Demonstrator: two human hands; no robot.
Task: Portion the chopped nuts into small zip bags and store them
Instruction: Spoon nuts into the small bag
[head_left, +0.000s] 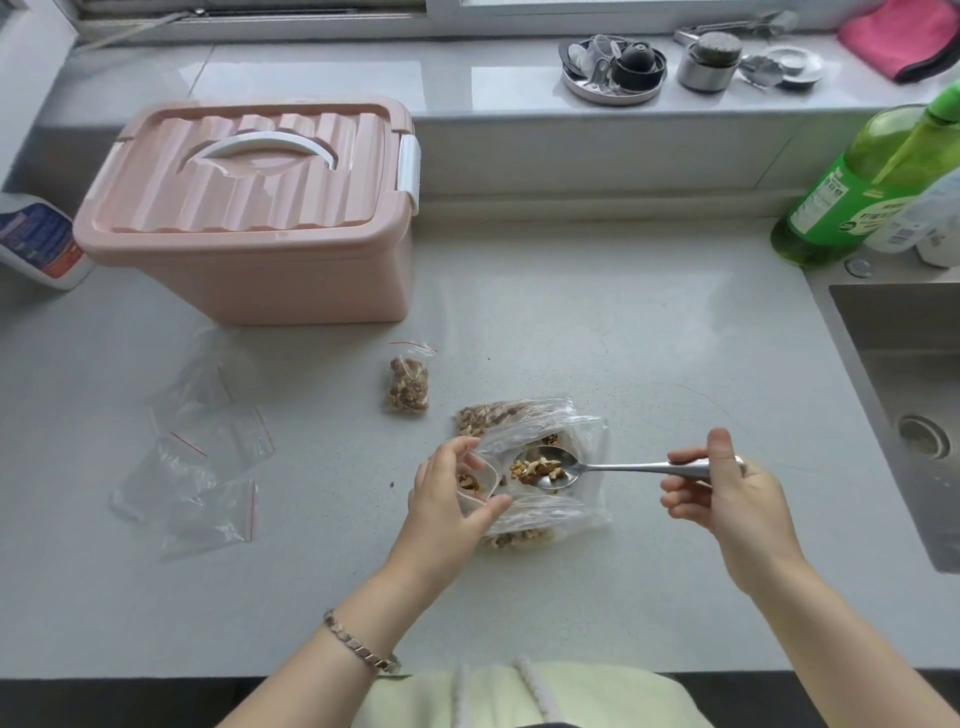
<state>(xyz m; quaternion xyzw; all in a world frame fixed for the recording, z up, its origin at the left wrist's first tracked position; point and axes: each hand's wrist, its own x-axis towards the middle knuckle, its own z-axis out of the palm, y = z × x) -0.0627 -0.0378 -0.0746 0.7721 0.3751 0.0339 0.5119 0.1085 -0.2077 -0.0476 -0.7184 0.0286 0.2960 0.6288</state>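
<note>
- Chopped nuts (537, 469) sit heaped in the bowl of our spoon (613, 469), which hovers over the large clear bag (550, 415) of nuts lying on the counter (623, 322); more nuts show through that bag at its far and near edges.
- Our right hand (727, 493) pinches the spoon's handle, holding it roughly level.
- Our left hand (452, 493) grips a small zip bag (480, 480) with its mouth turned toward the spoon; a few nuts already lie inside.
- One filled small bag (409, 387) lies near the pink storage box (249, 208), whose lid is on. Several empty zip bags (197, 457) lie scattered to the left.
- Risks, as we judge them:
  - The spoon looks nearly as wide as the small bag's mouth, so tipping fast could scatter pieces over the rim.
  - If our left fingers slacken, the thin mouth may fold shut mid-pour.
  - A tilt of the heaped spoon before it reaches the mouth would drop nuts, though most should fall back onto the large bag.
  - Crumbs caught in the zip strip could stop it sealing.
</note>
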